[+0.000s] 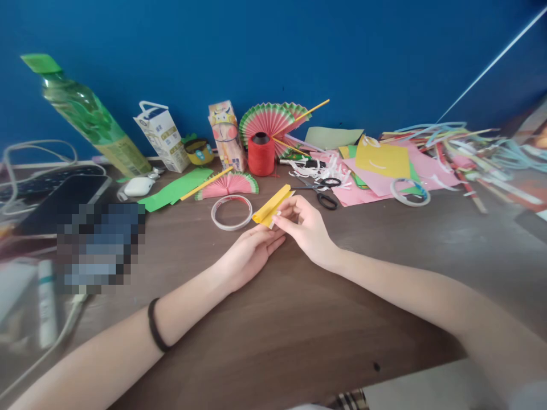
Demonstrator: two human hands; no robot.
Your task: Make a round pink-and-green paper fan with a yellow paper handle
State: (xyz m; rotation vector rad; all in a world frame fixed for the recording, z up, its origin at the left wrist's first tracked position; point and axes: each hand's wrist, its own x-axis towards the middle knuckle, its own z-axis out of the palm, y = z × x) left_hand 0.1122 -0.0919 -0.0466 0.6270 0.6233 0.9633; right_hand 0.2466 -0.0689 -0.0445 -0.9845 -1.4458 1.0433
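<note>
A piece of yellow paper (272,206), partly rolled along its far left side, is held just above the dark wooden table. My left hand (252,253) supports it from below, fingers stretched underneath and thumb near its lower end. At the paper's right edge, my right hand (305,230) is closed in a pinch. A small white bit shows by the right thumb, along that edge; whether it is tape or backing I cannot make out. Left of the paper lies a roll of tape (232,228), and behind my right hand are black-handled scissors (327,199).
At the back stand a green bottle (100,128), a small carton (164,139), a red thread spool (261,159) and a watermelon-patterned paper fan (267,117). Coloured paper sheets (380,162) and another tape roll (410,200) lie right. Phones and cables lie left.
</note>
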